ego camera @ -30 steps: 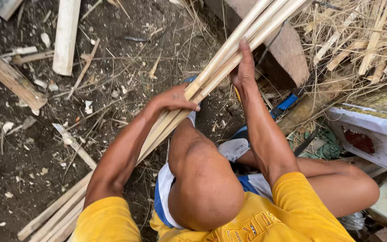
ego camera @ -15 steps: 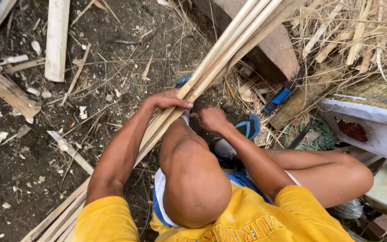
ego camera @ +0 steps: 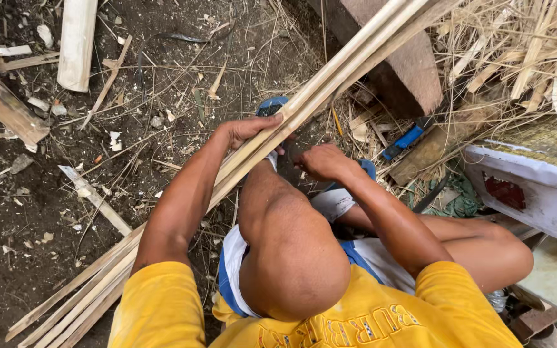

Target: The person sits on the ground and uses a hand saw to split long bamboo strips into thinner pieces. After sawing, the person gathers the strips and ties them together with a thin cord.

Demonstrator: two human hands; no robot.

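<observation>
Fingers of the left hand are curled around the bamboo strips; the right hand is held loosely closed beneath them, gripping nothing visible.

The floor was dark bare earth, littered with wood chips, splinters and dry stalks. Short planks lay at the upper left. A heap of dry straw filled the upper right, beside a thick wooden block. Daylight fell evenly.

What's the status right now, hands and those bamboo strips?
Left hand rests on the bamboo strips. Right hand beside them, fingers curled, grip unclear. Raised knee under the bundle.
</observation>
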